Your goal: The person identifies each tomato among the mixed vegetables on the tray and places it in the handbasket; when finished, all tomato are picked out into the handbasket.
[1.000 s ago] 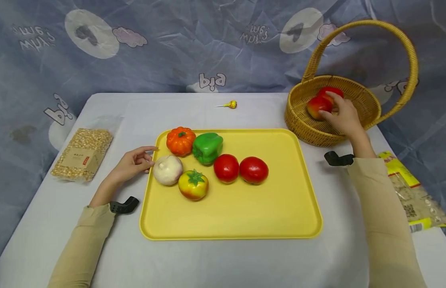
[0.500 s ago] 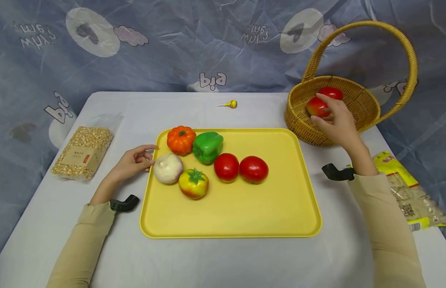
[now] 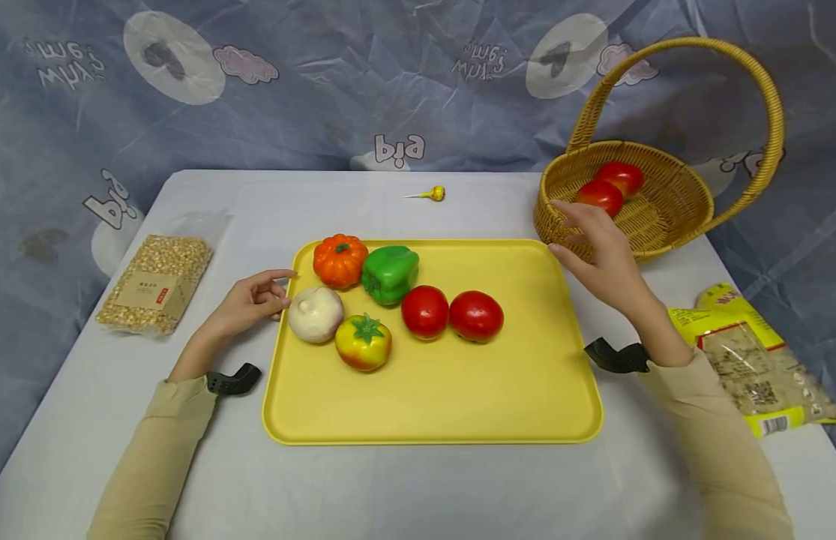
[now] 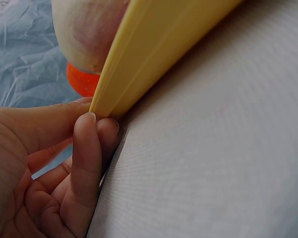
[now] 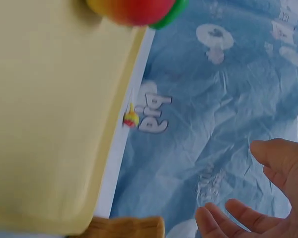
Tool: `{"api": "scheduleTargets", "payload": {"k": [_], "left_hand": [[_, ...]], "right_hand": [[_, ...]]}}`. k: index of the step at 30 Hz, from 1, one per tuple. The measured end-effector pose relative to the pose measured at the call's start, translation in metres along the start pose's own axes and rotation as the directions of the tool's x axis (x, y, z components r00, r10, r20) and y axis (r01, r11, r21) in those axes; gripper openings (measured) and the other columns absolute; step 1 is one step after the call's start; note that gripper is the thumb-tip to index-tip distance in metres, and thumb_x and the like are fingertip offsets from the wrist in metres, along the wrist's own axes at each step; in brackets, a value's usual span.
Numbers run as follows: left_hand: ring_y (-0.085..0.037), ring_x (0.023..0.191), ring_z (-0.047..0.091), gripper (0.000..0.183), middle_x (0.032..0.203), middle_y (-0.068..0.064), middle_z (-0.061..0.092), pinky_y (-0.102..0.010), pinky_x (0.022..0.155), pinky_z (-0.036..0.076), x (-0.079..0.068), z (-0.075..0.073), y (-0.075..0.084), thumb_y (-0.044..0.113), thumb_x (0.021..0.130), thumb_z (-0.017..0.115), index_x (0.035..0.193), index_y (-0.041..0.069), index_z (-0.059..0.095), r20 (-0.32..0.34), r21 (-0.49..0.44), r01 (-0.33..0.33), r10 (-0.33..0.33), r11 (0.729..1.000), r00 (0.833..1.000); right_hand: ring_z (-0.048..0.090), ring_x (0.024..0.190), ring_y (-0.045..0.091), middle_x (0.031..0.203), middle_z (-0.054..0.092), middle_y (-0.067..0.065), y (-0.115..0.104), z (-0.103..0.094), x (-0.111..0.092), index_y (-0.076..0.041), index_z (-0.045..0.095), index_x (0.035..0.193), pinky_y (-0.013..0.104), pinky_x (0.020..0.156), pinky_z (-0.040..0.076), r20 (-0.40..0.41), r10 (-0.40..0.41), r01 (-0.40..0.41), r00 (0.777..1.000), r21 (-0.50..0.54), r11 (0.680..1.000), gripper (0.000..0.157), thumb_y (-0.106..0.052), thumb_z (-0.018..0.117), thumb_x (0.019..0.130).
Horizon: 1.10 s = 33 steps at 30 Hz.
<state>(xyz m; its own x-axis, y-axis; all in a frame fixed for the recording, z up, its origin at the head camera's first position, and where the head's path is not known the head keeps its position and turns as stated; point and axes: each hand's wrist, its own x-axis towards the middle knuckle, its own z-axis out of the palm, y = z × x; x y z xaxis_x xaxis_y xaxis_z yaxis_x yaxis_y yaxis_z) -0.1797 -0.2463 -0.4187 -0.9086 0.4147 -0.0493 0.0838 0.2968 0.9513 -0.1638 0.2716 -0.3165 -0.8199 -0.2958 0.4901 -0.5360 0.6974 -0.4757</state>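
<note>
My left hand (image 3: pixel 252 306) is at the left rim of a yellow tray (image 3: pixel 431 409); in the left wrist view its thumb and fingertips pinch that rim. On the tray lie a white garlic bulb (image 3: pixel 316 315), an orange pumpkin (image 3: pixel 340 261), a green bell pepper (image 3: pixel 391 275), a yellow-red tomato with a green calyx (image 3: pixel 364 343) and two glossy red fruits (image 3: pixel 476 316). My right hand (image 3: pixel 609 266), holding nothing, hovers by the tray's far right corner with thumb and fingers apart. Behind it, two more red fruits (image 3: pixel 600 196) sit in a wicker basket (image 3: pixel 573 240).
The basket's tall handle (image 3: pixel 771 120) arches at the back right. A lollipop (image 3: pixel 432 193) lies behind the tray. On the left is a bag of yellow kernels (image 3: pixel 154 289); a yellow-and-clear packet (image 3: pixel 755 360) lies beside the right forearm. A printed blue cloth (image 3: pixel 310 97) hangs behind the table.
My right hand has come off the red fruit in the basket and moved left and nearer, out to the tray's corner. The left hand stays at the rim.
</note>
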Motion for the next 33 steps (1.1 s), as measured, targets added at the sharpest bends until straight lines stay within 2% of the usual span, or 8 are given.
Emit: {"api": "scheduleTargets", "payload": {"k": [5, 7, 10, 15, 19, 23, 29, 33], "left_hand": [[0.001, 0.065, 0.058, 0.048, 0.082, 0.008, 0.058, -0.016, 0.059, 0.053, 0.0, 0.0, -0.002, 0.003, 0.09, 0.058, 0.134, -0.007, 0.042, -0.001, -0.012, -0.016, 0.016, 1.0, 1.0], [0.001, 0.065, 0.058, 0.048, 0.082, 0.008, 0.058, -0.016, 0.059, 0.053, 0.0, 0.0, -0.002, 0.002, 0.09, 0.058, 0.134, -0.008, 0.041, -0.001, -0.011, -0.006, 0.006, 1.0, 1.0], [0.001, 0.066, 0.058, 0.049, 0.083, 0.009, 0.057, -0.016, 0.06, 0.054, 0.0, 0.0, 0.001, 0.003, 0.091, 0.058, 0.135, -0.008, 0.04, 0.004, 0.005, 0.018, -0.018, 1.0, 1.0], [0.001, 0.066, 0.058, 0.048, 0.083, 0.009, 0.057, -0.016, 0.06, 0.054, 0.0, 0.0, 0.001, 0.003, 0.091, 0.057, 0.135, -0.008, 0.04, 0.002, 0.005, 0.013, -0.013, 1.0, 1.0], [0.001, 0.066, 0.058, 0.048, 0.082, 0.009, 0.057, -0.016, 0.06, 0.053, 0.0, 0.001, 0.001, 0.002, 0.091, 0.057, 0.134, -0.01, 0.04, -0.003, -0.004, 0.006, -0.006, 1.0, 1.0], [0.0, 0.066, 0.058, 0.049, 0.083, 0.008, 0.057, -0.016, 0.06, 0.053, -0.001, 0.001, 0.002, 0.002, 0.091, 0.058, 0.134, -0.01, 0.04, -0.004, -0.013, 0.005, -0.005, 1.0, 1.0], [0.0, 0.066, 0.058, 0.049, 0.083, 0.008, 0.058, -0.016, 0.06, 0.053, -0.001, 0.001, 0.003, 0.002, 0.091, 0.058, 0.134, -0.01, 0.04, -0.004, -0.013, 0.004, -0.004, 1.0, 1.0], [0.001, 0.065, 0.058, 0.048, 0.082, 0.009, 0.058, -0.016, 0.059, 0.053, -0.001, 0.001, 0.003, 0.002, 0.091, 0.058, 0.134, -0.01, 0.04, -0.004, -0.008, 0.007, -0.007, 1.0, 1.0]], "right_hand": [[0.051, 0.105, 0.018, 0.128, 0.051, 0.017, -0.014, 0.013, -0.006, -0.008, 0.049, 0.135, 0.001, 0.086, 0.039, 0.05, -0.051, 0.051, 0.997, 0.01, 0.999, 0.059, 0.003, 0.068, 0.081], [0.052, 0.106, 0.022, 0.129, 0.05, 0.016, -0.019, 0.018, -0.009, -0.008, 0.049, 0.135, 0.003, 0.087, 0.04, 0.083, -0.063, 0.061, 0.995, 0.027, 0.998, 0.059, 0.002, 0.069, 0.081], [0.051, 0.11, 0.024, 0.132, 0.048, 0.014, -0.025, 0.026, -0.015, -0.01, 0.048, 0.136, 0.011, 0.087, 0.045, 0.136, -0.076, 0.071, 0.988, 0.04, 0.997, 0.06, -0.001, 0.07, 0.081], [0.047, 0.118, 0.023, 0.136, 0.045, 0.013, -0.035, 0.034, -0.021, -0.014, 0.045, 0.139, 0.033, 0.085, 0.05, 0.214, -0.089, 0.081, 0.973, 0.042, 0.996, 0.062, -0.006, 0.07, 0.082], [0.046, 0.118, 0.022, 0.137, 0.043, 0.011, -0.042, 0.039, -0.024, -0.018, 0.044, 0.14, 0.039, 0.087, 0.049, 0.278, -0.072, 0.062, 0.958, 0.043, 0.997, 0.062, -0.011, 0.07, 0.084], [0.043, 0.124, 0.023, 0.14, 0.04, 0.009, -0.045, 0.045, -0.027, -0.021, 0.042, 0.141, 0.042, 0.095, 0.047, 0.365, -0.048, 0.033, 0.93, 0.048, 0.998, 0.062, -0.018, 0.069, 0.085], [0.035, 0.134, 0.027, 0.144, 0.036, 0.009, -0.048, 0.054, -0.029, -0.024, 0.04, 0.141, 0.049, 0.104, 0.042, 0.495, -0.01, -0.024, 0.869, 0.062, 0.998, 0.062, -0.027, 0.068, 0.086], [0.038, 0.132, 0.026, 0.144, 0.037, 0.007, -0.049, 0.058, -0.03, -0.024, 0.041, 0.141, 0.049, 0.103, 0.044, 0.527, 0.013, -0.05, 0.85, 0.057, 0.997, 0.064, -0.03, 0.069, 0.085]]}}
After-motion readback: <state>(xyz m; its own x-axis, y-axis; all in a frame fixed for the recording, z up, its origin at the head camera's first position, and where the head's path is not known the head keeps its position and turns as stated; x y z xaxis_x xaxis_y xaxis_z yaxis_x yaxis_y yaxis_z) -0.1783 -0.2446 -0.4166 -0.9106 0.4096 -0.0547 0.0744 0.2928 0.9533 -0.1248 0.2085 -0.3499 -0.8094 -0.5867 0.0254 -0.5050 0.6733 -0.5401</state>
